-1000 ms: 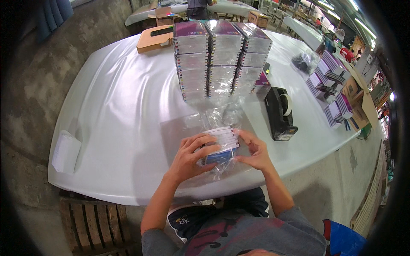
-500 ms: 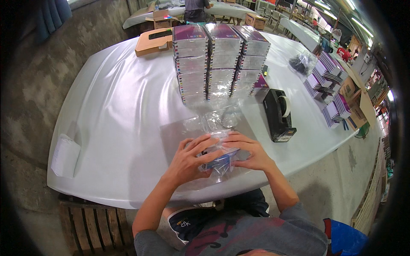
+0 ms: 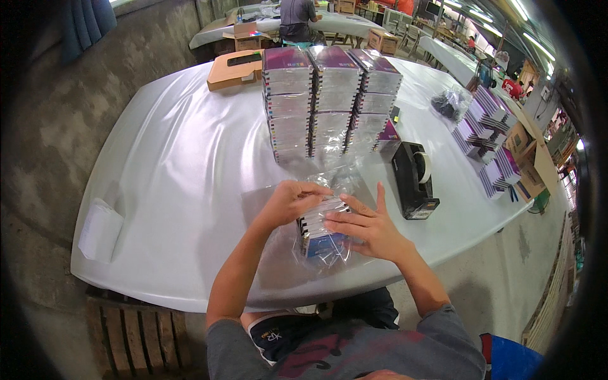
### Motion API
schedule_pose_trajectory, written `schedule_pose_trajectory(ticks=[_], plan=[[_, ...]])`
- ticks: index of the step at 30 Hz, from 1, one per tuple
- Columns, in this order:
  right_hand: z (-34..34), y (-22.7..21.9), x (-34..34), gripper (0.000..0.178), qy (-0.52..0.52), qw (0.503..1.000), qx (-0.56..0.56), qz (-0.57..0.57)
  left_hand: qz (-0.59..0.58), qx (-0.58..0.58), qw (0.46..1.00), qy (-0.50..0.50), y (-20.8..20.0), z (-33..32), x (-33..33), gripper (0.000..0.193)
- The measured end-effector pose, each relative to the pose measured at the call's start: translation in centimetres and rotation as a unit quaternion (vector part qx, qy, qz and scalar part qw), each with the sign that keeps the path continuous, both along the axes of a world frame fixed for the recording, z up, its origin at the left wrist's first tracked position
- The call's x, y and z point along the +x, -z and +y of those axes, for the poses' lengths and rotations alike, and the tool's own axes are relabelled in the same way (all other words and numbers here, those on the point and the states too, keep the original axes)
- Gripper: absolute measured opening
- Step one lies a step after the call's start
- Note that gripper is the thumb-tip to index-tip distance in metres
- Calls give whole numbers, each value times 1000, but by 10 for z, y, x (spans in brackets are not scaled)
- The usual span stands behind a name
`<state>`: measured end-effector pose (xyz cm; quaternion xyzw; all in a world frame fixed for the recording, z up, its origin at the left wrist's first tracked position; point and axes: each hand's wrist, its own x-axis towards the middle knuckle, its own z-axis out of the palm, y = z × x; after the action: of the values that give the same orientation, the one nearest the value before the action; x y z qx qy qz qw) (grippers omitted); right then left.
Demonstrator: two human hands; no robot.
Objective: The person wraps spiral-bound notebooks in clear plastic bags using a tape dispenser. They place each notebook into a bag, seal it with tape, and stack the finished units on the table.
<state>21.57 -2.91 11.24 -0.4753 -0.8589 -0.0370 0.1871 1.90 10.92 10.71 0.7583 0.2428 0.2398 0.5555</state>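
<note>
Clear film (image 3: 324,258) seems pinched by left hand (image 3: 288,202); booklet stack (image 3: 312,223) under spread right hand (image 3: 378,229) could be skewed by tugging.

1. Mottled grey-brown concrete wall (image 3: 47,171), left.
2. Hanging blue cloth (image 3: 87,26), upper left.
3. Bare grey concrete floor (image 3: 506,272), right.
4. Slatted brown wooden pallet (image 3: 118,335), lower left.
5. Glowing white tube lights (image 3: 539,44), upper right.
</note>
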Motion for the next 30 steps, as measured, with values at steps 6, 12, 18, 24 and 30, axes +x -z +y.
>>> schedule_pose_trajectory(ticks=[6,12,18,24,30], plan=[[0,0,-2,64,-3,1000,-9,24,-30,-61,998,-12,-22,13,3,20],[-3,-1,-6,61,9,998,-7,56,-285,318,866,-260,-23,-3,-13,39],[-7,-1,-8,61,17,994,-72,79,76,404,912,6,-5,-41,-36,50],[-27,-27,40,49,13,910,-147,387,126,402,907,-6,1,-46,-44,71],[-61,33,187,27,489,761,-55,423,135,380,915,7,-7,-49,-37,67]])
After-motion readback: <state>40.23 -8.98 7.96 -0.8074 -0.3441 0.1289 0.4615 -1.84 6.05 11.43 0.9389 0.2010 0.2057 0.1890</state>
